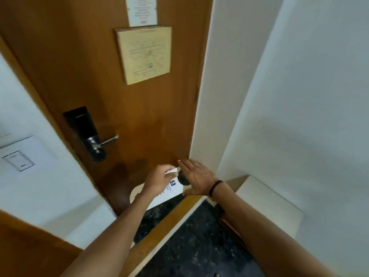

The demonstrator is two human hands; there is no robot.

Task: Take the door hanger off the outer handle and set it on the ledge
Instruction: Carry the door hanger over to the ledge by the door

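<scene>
There is only one view, from a wide-angle camera worn on the person's head, so no second view overlaps it. It stands close before the brown door (151, 120) and looks forward and steeply down along it. The door fills the upper middle and leans, its lines bowed by the lens. Left of the door shows a white wall, right of it another white wall, and below it the dark floor (199, 242). Both forearms reach in from the bottom edge toward the door's foot.

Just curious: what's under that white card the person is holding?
Under the door hanger, held by the left hand, show the wooden door and dark floor. The right hand covers its upper end.
</scene>
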